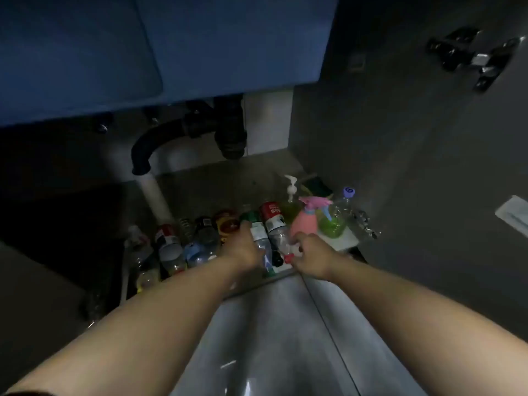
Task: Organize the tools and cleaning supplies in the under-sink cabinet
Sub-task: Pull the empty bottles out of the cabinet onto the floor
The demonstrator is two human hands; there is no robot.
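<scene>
While the left hand [243, 248] grips the green-labelled bottle [258, 231] and the right hand [310, 258] pinches the red-labelled bottle [273, 220] at its neck, both lying on the cabinet floor [217, 190], these 2 probably feel light and slippery: hold mid-body.

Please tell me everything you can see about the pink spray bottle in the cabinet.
The pink spray bottle looks like matte plastic: a rounded pale pink body, a light blue collar, and a darker pink trigger head with a blue nozzle tip. It stands about upright at the right front of the cabinet floor, between a red-labelled bottle and a clear bottle of green liquid. The right hand hides its base; whether it touches is unclear.
</scene>
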